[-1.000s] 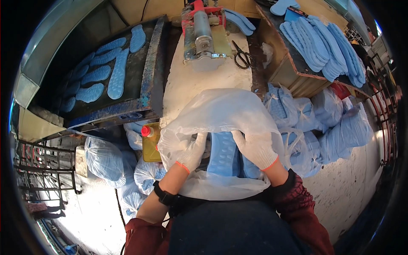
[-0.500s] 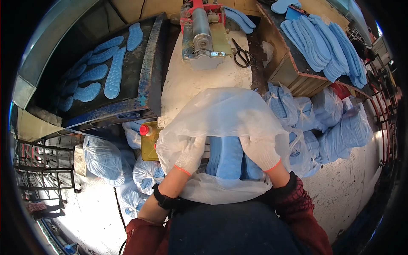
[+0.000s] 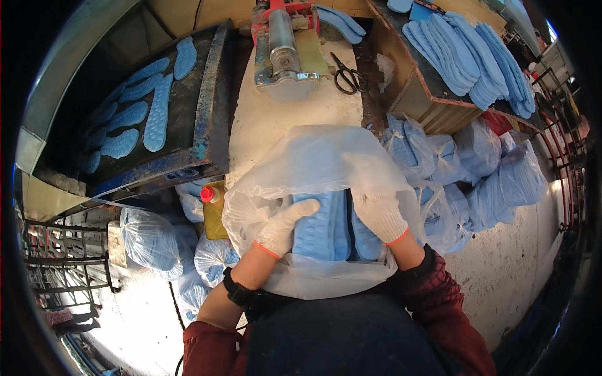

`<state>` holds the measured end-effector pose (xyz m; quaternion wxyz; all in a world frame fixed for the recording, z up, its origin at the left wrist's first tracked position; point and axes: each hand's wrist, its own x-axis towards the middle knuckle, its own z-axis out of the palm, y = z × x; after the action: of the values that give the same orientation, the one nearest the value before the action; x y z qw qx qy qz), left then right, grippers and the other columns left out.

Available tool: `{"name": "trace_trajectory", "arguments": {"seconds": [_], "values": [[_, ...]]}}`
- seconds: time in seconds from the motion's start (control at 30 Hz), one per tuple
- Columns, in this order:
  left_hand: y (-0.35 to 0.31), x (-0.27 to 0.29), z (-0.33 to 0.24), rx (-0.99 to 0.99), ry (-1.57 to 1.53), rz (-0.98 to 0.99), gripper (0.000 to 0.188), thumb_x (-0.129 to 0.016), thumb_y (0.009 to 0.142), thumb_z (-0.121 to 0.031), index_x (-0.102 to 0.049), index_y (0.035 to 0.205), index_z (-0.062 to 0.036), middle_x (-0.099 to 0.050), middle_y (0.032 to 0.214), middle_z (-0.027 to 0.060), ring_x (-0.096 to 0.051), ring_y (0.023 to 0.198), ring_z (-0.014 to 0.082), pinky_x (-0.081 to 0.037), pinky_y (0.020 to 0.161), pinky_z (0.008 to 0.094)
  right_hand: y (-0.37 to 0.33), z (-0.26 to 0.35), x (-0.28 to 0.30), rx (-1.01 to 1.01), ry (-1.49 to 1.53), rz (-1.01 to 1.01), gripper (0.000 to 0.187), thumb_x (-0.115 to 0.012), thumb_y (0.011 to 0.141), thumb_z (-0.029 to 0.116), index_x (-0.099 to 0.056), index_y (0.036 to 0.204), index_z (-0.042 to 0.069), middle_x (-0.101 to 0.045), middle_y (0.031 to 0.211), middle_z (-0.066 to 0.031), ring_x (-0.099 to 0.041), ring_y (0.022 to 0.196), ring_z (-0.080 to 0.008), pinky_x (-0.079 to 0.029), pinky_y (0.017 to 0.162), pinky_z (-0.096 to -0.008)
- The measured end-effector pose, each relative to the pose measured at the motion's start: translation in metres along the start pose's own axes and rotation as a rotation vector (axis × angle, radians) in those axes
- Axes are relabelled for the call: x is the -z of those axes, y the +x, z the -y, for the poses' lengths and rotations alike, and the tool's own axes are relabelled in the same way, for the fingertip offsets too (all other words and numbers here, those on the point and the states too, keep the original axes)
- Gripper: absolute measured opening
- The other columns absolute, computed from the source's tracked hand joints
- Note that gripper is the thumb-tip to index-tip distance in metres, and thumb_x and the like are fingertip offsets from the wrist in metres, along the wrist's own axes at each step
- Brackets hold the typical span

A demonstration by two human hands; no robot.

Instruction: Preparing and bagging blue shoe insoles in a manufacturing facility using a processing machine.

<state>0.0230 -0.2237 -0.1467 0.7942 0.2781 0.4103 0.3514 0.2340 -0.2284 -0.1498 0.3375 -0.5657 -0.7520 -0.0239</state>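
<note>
Blue insoles (image 3: 318, 233) in a cloudy bag (image 3: 332, 281), left hand (image 3: 280, 230) with thumb over them, right hand (image 3: 380, 214) partly under the bag's film, hands apart, grips unclear

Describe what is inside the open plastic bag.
Blue insoles show through the mouth of the plastic bag, the left hand touching them. Its cloudy film blurs the insoles' far ends and part of the right hand; the bag's bottom is hidden.
</note>
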Motion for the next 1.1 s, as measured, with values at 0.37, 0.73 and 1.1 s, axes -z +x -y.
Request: {"name": "trace_trajectory", "arguments": {"seconds": [0.37, 0.73, 1.1], "values": [[0.008, 0.016, 0.001, 0.058, -0.202, -0.048, 0.055, -0.071, 0.088, -0.023, -0.049, 0.134, -0.0038, -0.06, 0.123, 0.0103, -0.061, 0.109, 0.0224, -0.051, 0.096, 0.0369, 0.016, 0.028, 0.005, 0.052, -0.283, 0.231, 0.033, -0.063, 0.08, 0.013, -0.064, 0.109, -0.003, -0.06, 0.106, -0.0181, -0.058, 0.094, -0.0367, -0.05, 0.08, -0.0438], [0.011, 0.037, 0.008, 0.102, -0.383, -0.023, 0.033, -0.062, 0.09, -0.014, -0.059, 0.12, -0.003, -0.066, 0.112, 0.0098, -0.065, 0.1, 0.0227, -0.056, 0.087, 0.036, 0.023, 0.018, 0.02, 0.246, -0.067, 0.239, 0.031, -0.064, 0.085, 0.016, -0.067, 0.115, 0.008, -0.064, 0.118, -0.0151, -0.059, 0.11, -0.0354, -0.045, 0.096, -0.0463], [0.002, 0.073, 0.032, 0.053, -0.676, -0.001, 0.039, -0.065, 0.087, -0.02, -0.059, 0.121, -0.0029, -0.065, 0.116, 0.0112, -0.063, 0.104, 0.0244, -0.053, 0.094, 0.0385, 0.036, 0.037, 0.03, 0.291, 0.175, 0.3, 0.029, -0.064, 0.087, 0.021, -0.067, 0.113, 0.007, -0.065, 0.117, -0.015, -0.059, 0.11, -0.035, -0.045, 0.096, -0.0459]]}}
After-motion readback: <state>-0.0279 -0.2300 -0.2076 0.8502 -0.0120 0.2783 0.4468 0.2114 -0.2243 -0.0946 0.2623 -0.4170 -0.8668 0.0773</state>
